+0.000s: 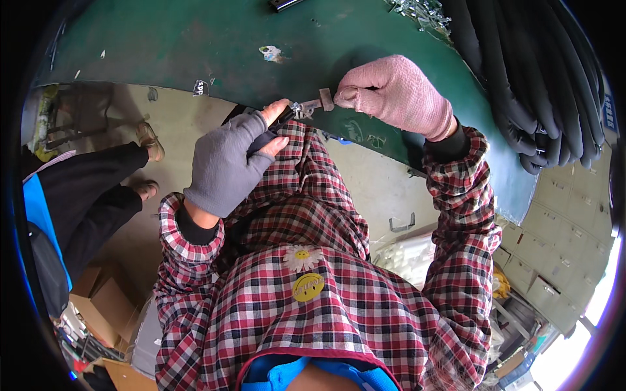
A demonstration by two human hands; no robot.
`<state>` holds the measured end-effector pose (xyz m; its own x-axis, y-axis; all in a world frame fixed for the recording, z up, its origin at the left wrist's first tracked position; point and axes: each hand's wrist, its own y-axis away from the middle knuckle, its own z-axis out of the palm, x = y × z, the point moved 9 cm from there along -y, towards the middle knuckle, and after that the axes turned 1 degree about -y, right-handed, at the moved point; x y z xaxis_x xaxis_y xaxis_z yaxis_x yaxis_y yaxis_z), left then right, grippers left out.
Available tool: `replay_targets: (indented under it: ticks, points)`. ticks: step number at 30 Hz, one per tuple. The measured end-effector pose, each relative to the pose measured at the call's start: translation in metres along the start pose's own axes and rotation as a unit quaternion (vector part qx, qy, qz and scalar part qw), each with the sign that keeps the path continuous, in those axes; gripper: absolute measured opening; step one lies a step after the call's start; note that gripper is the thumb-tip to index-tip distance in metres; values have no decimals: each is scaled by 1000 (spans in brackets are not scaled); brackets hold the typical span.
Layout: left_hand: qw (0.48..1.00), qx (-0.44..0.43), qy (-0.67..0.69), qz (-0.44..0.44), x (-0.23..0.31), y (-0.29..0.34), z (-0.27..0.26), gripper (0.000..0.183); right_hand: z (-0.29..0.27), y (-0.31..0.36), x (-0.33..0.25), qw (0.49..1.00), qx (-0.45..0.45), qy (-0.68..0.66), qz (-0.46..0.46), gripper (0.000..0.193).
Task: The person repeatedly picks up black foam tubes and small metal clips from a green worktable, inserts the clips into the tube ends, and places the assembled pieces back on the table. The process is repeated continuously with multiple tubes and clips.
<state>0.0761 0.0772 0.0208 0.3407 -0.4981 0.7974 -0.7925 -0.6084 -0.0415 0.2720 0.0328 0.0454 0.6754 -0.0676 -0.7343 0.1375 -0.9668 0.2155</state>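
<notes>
Clock: 12 points away from the wearer, 3 to the wearer's right
Black piece: in the left hand point(228, 159), just off the near edge of the green bench point(150, 39), its far end showing past the fingers; the black piece point(285, 117) has its long axis from about 7:30 to 1:30
Metal fitting: one small bright cluster, the metal fitting point(302, 108), at the black piece's far end, toward 2 o'clock; its separate parts are too small to count
Relation: from the right hand point(398, 94) and its fingertips, the fitting lies between 8 and 9 o'clock, near; the left hand is the nearer
Left fingers: grasping the black piece, bare tips out of a grey glove
Right fingers: tips pinched together in a pink glove; cannot tell whether they grip the edge of the small brownish strip point(327, 100) at their 9 o'clock
Count in the work: one black piece, one fitting cluster, one strip, two hands
Black tubes: a thick bundle of black tubes point(541, 78), between 2 and 3 o'clock of the right hand, too overlapped to count
Shiny pieces: one heap of shiny pieces point(424, 14), between 12 and 1 o'clock of the right hand, number unclear
Co-worker: one person's legs point(98, 176), two feet showing, near 9 o'clock of the left hand
</notes>
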Motion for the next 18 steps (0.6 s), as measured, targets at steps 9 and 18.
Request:
replay_targets:
  ticks: [9, 18]
  points:
    - [1000, -12, -22, 0, 8, 7, 0, 51, 6, -3, -6, 998, -38, 58, 7, 25]
    - [998, -23, -51, 11, 6, 9, 1, 52, 12, -9, -4, 994, -86, 59, 22, 28]
